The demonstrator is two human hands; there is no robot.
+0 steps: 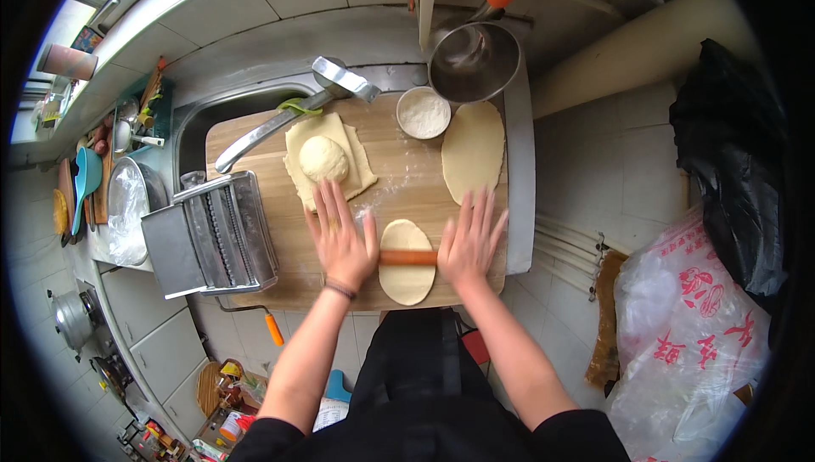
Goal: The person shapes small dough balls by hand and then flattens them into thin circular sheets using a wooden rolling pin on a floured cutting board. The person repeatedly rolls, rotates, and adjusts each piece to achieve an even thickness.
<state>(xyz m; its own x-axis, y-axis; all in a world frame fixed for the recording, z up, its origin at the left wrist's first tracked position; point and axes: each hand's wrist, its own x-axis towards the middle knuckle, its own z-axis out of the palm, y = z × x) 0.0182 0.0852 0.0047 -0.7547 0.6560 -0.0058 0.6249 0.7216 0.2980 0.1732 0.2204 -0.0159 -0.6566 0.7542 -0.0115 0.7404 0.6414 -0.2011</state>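
A wooden rolling pin (408,258) lies across a small oval of dough (405,287) near the front edge of a wooden board (286,233). My left hand (344,239) presses flat, fingers spread, over the pin's left end. On its right end rests my right hand (472,236), palm down with the fingers apart. Both ends of the pin are hidden under my palms. A larger oval dough sheet (473,153) lies beyond my right hand. Past my left fingertips, a dough ball (323,159) sits on stacked dough sheets (358,175). A bowl of flour (423,113) stands at the back.
A metal pasta machine (223,236) stands at the board's left, its crank (274,328) hanging below. The faucet (261,140) reaches over the board's back left, above the sink (191,134). A metal saucepan (475,61) is at the back right. Plastic bags (687,334) are farther right.
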